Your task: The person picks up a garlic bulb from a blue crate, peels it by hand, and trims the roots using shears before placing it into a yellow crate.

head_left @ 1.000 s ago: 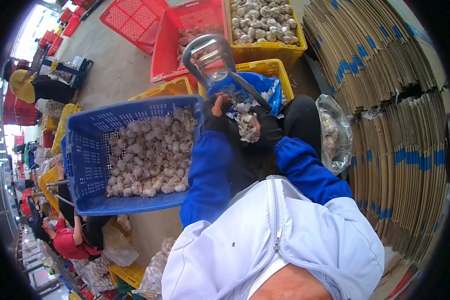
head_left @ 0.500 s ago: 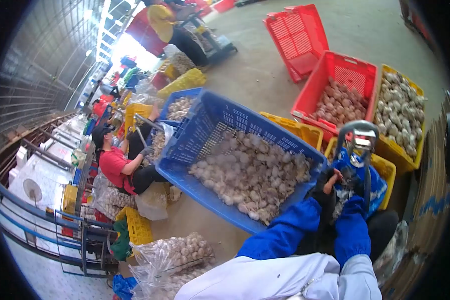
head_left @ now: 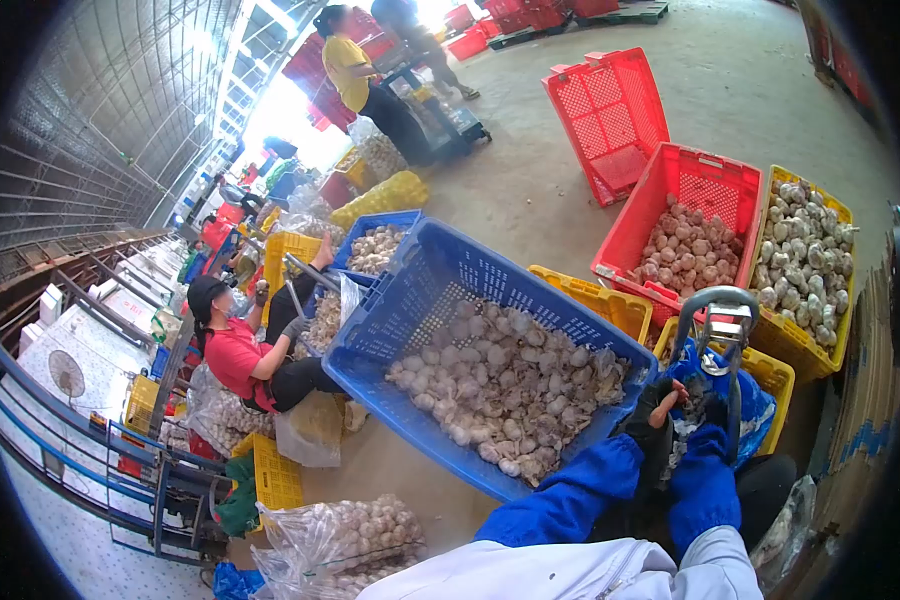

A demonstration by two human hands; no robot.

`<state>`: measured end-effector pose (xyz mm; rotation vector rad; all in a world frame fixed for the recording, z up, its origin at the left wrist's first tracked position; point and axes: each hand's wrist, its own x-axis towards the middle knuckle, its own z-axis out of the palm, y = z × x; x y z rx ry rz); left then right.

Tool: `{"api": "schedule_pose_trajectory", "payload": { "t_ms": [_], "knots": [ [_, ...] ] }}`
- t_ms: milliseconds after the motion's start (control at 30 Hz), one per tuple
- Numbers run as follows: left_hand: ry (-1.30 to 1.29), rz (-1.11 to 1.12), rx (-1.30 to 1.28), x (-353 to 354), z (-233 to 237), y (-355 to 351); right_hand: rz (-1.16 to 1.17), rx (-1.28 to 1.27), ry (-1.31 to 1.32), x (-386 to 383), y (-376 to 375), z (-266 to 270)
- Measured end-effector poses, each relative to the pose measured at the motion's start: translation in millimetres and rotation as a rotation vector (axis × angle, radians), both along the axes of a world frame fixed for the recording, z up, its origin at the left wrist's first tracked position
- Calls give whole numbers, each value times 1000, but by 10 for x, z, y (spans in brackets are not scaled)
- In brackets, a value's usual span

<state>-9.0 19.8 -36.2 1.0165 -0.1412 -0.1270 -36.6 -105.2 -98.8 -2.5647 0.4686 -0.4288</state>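
My left hand [head_left: 658, 405], in a dark fingerless glove, is closed at the right end of the large blue crate [head_left: 370, 345]. Whatever its curled fingers hold, if anything, is too small to make out. Close beside it, my right hand [head_left: 711, 412] is dark-gloved and low at a blue plastic bag [head_left: 757, 412], its fingers hidden. A metal tool with a curved grey handle [head_left: 722, 296] stands upright just beyond both hands, at the bag. Many garlic bulbs [head_left: 510, 375] and loose dry skins lie in the blue crate.
Beyond the tool stand a red crate [head_left: 618, 245] and a yellow crate [head_left: 842, 352], both holding garlic. Bagged garlic [head_left: 355, 530] lies at lower left. A seated co-worker [head_left: 240, 350] is left of the blue crate; another person [head_left: 355, 75] stands by a cart.
The view has tilted up, so the crates sit lower in the picture and more of the far floor shows. My hands stay close together by the tool; the left fingers have shifted slightly.
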Motion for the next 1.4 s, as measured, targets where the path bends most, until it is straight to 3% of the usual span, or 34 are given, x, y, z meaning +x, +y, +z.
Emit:
{"api": "schedule_pose_trajectory", "payload": {
  "t_ms": [67, 167, 333, 467, 533, 867, 1067, 1100, 1133, 1167, 1233, 1267, 1367, 1400],
  "knots": [
    [-86, -14, 118, 53, 20, 27, 11, 26, -14, -34, 16, 56],
    [13, -57, 9, 64, -75, -8, 34, 84, -39, -96, 9, 153],
    [-87, -79, -26, 87, -79, -58, 77, 208, -68, -260, 24, 388],
    [-617, -35, 390, -33, 54, -92, 106, 300, -81, -388, 26, 556],
    [-708, -56, 466, -87, 149, -112, 123, 346, -81, -454, 29, 595],
    [-556, -264, 392, -192, 269, -119, 149, 736, -82, -651, -30, 785],
    [-393, -435, 388, -133, 315, 42, 1, 1490, -142, -608, -10, 727],
    [-352, -463, 374, -117, 329, 59, -27, 1501, -158, -598, -7, 736],
    [-314, -490, 352, -114, 341, 69, -43, 1404, -162, -619, -9, 766],
    [-279, -505, 329, -96, 306, 76, -60, 1077, -115, -707, -20, 938],
    [-268, -491, 250, -60, 212, 106, 116, 621, -151, -718, -93, 298],
    [-311, -464, 179, -2, 101, 108, 227, -65, 15, -929, -55, 842],
    [-347, -430, 243, -71, 290, 145, 254, -174, -96, -1059, -31, 1255],
    [-330, -416, 224, -54, 293, 128, 130, -133, -229, -1035, -32, 1327]
  ]
}}
